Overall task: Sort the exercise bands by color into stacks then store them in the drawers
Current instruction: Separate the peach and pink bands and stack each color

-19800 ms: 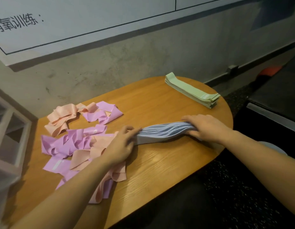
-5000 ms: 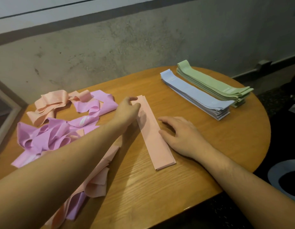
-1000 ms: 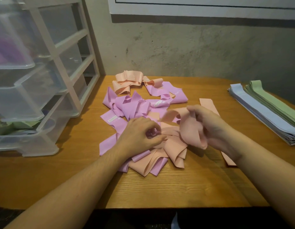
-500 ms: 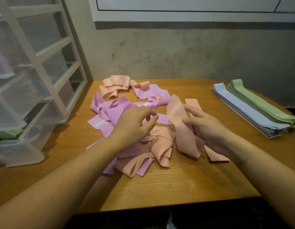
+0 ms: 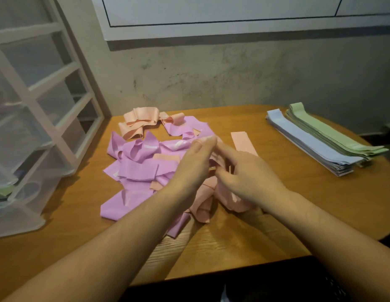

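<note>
Two neat stacks lay on the table (image 5: 309, 203): one blue stack (image 5: 309, 147) and one green stack (image 5: 333, 136), touching side by side. One flat pink band (image 5: 241, 140) lay apart. One tangled heap of purple bands (image 5: 141, 168) and pink bands (image 5: 137, 123) could not be counted. One drawer unit (image 5: 37, 127) stood there, and two hands (image 5: 196, 168) worked.

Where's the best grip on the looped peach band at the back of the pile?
Probably the raised top fold of the peach band, pinched from above. It stands up in open loops at the far edge of the pile, apart from the purple bands, so fingers can close on one layer without snagging others. Both hands, left hand and right hand, are busy with another peach band.
</note>
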The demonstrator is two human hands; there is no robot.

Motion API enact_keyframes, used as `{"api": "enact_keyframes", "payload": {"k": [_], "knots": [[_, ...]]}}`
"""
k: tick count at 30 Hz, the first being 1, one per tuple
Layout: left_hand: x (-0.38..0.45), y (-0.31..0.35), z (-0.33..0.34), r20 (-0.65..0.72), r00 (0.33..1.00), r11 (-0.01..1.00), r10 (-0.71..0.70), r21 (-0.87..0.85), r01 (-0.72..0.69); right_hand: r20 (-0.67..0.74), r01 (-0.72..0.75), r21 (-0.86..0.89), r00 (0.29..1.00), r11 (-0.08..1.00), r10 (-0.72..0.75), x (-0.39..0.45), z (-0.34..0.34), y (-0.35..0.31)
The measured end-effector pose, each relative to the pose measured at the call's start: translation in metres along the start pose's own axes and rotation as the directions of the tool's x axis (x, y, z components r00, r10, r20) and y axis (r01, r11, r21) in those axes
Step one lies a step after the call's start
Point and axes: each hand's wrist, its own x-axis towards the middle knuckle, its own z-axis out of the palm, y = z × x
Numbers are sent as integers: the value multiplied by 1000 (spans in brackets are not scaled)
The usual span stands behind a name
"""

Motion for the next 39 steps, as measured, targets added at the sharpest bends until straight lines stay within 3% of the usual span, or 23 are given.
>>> {"api": "enact_keyframes", "payload": {"k": [3,5,10,12,14,20,24,29,35,37,39], "knots": [[0,4,-1,-96,995,999,4,-35,-7,4,84,45,996,995,-85,0,-1,-3],[2,7,-4,-100,994,993,-42,-115,30,-12,80,201,997,976,-80,-3,0,0],[2,14,-6,-32,998,980,-63,-192,56,-137,-118,662,952,740,274,2,-7,7],[0,16,-3,19,998,975,-61,-211,63,-44,-244,729,915,640,400,7,-15,8],[0,19,0,25,999,979,-46,-197,50,67,-316,783,900,536,432,10,-21,8],[0,26,12,70,998,999,7,46,-10,58,-261,796,931,546,360,11,-36,1],[1,31,19,91,996,999,10,49,-14,-37,-198,790,929,581,368,17,-48,2],[5,34,35,95,995,996,28,-85,-20,-31,-177,874,909,452,416,23,-52,8],[14,53,49,131,991,916,22,-400,33,178,-304,914,896,270,406,12,-42,25],[18,57,51,68,997,889,30,-457,5,237,-338,904,906,262,352,4,-42,31],[23,59,54,21,1000,879,10,-476,1,263,-352,878,921,325,288,-3,-43,37]]}}
